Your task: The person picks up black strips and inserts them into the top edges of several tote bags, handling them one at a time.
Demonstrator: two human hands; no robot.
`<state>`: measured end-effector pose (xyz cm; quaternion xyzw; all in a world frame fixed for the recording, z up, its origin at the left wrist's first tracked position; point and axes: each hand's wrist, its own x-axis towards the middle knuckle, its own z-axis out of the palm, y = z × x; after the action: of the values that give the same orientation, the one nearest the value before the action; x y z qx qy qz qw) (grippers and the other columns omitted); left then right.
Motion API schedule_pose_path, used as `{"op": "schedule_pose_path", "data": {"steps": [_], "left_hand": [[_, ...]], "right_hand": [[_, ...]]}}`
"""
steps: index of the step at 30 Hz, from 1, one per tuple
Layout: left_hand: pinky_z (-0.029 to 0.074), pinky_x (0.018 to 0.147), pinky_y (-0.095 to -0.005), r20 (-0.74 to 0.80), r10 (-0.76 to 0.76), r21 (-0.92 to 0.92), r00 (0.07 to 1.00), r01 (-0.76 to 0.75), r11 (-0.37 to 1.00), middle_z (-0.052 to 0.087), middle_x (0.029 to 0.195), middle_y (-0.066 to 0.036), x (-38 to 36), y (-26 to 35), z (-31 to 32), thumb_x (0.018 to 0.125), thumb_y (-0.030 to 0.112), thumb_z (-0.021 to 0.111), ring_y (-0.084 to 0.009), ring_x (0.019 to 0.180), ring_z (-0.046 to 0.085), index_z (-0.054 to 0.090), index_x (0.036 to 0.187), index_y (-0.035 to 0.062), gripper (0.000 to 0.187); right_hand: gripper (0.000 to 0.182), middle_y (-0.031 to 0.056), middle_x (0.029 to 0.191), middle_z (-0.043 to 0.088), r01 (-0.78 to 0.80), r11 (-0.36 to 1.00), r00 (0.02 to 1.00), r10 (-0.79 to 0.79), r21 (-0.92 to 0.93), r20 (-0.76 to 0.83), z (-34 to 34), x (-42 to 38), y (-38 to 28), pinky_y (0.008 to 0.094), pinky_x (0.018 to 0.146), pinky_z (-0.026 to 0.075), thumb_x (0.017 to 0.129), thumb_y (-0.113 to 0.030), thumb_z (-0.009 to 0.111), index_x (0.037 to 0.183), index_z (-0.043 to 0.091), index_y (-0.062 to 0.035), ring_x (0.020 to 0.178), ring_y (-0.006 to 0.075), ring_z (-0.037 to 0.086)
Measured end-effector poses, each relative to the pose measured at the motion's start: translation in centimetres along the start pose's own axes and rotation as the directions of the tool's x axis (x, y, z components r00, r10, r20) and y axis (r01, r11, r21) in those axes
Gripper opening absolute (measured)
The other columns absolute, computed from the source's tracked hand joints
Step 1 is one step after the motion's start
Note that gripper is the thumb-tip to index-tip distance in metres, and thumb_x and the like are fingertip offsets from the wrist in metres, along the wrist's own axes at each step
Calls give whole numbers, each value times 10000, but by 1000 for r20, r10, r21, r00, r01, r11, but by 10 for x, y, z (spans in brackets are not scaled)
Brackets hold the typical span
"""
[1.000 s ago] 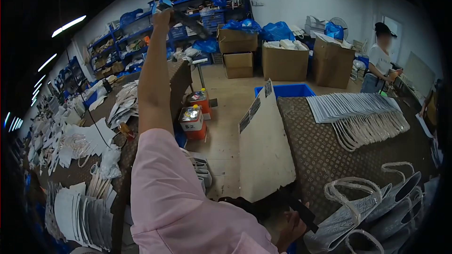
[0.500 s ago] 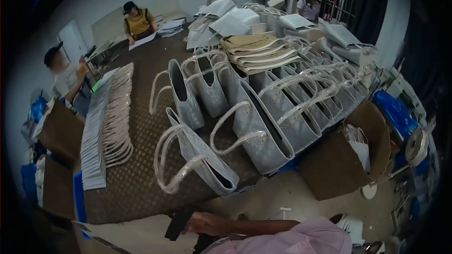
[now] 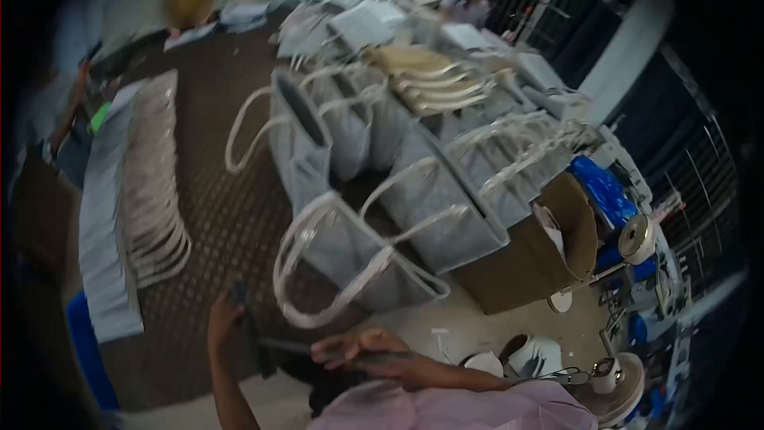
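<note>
Dark strip (image 3: 253,338), blurred, was in front of your body at the near edge of the brown patterned table (image 3: 219,191), between your hands. Your left hand (image 3: 225,317) was against its upper part, but blur hid whether the fingers had closed on it. Your right hand (image 3: 362,350) had its fingers partly curled at the end of a dark bar reaching across from the strip; you could not tell whether it gripped.

Just beyond your right hand, a silver bag (image 3: 358,263) leaned with its pale looped handles toward you, and more silver bags stood behind it. Tan pieces (image 3: 430,80) lay stacked among them. To the left, overlapping pale panels (image 3: 107,231) with looped handles formed a long row, near a blue bin (image 3: 87,350). To the right of the bags was an open cardboard box (image 3: 517,267). A person in yellow (image 3: 189,0) was at the table's far side.
</note>
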<state>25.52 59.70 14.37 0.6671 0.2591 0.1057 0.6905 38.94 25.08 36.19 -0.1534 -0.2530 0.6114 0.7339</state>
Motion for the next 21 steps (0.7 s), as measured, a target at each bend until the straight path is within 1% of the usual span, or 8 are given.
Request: {"op": "schedule_pose_path", "data": {"steps": [3,4,5,6,11,13,17,21], "left_hand": [[452,748,-334,-108,-47,326,993,80,942,549,1069,-139,7,17,22,749,119,654,-210,922,549,322,1310,11,661],[445,800,-350,-159,-102,432,982,163,887,537,1133,-161,10,23,23,756,153,665,-226,996,542,309,1325,27,682],[447,646,-317,-226,167,403,960,-64,913,565,877,-60,10,9,29,711,162,698,-171,740,527,356,1301,79,687],[449,672,-324,-202,207,563,957,-60,824,564,909,-95,4,15,29,714,170,698,-186,774,546,360,1294,90,676],[479,669,-374,-196,397,779,897,-104,618,505,968,-102,-1,43,39,729,186,672,-271,824,570,450,1139,93,475],[488,627,-370,-70,486,903,871,-151,401,475,957,-86,5,42,31,756,185,639,-263,813,569,477,1020,101,321],[483,656,-396,130,410,918,903,-265,294,497,1006,-79,11,19,19,781,212,601,-298,854,558,515,954,89,230],[483,621,-405,232,422,911,876,-348,220,478,958,-99,9,16,13,819,211,545,-303,801,565,506,879,75,154]], "right_hand": [[203,251,1261,411,-53,977,976,6,-208,-219,17,7,0,418,963,351,828,-183,560,877,644,-4,1113,331,478],[183,256,1253,416,4,980,984,-39,-200,-172,8,9,10,414,940,380,817,-157,574,853,641,9,1116,339,473],[187,257,1251,417,-11,969,973,-46,-246,-225,9,9,15,399,923,403,809,-159,594,859,635,16,1113,353,473],[197,258,1255,411,-18,967,967,-48,-255,-248,11,5,23,395,924,404,813,-168,594,878,631,14,1115,352,472],[230,254,1271,395,14,925,964,-114,-380,-242,2,12,28,376,916,413,824,-178,592,958,604,8,1122,350,470],[224,245,1284,386,21,919,970,-115,-395,-216,-1,16,34,377,909,416,830,-164,586,970,593,10,1127,352,466],[298,224,1298,383,35,924,987,-91,-380,-130,-4,21,42,356,947,372,818,-112,588,1089,533,2,1174,317,429],[539,190,1314,383,-39,903,988,-29,-427,-152,-2,25,43,293,978,297,782,-1,580,1273,358,-20,1240,228,350]]}}
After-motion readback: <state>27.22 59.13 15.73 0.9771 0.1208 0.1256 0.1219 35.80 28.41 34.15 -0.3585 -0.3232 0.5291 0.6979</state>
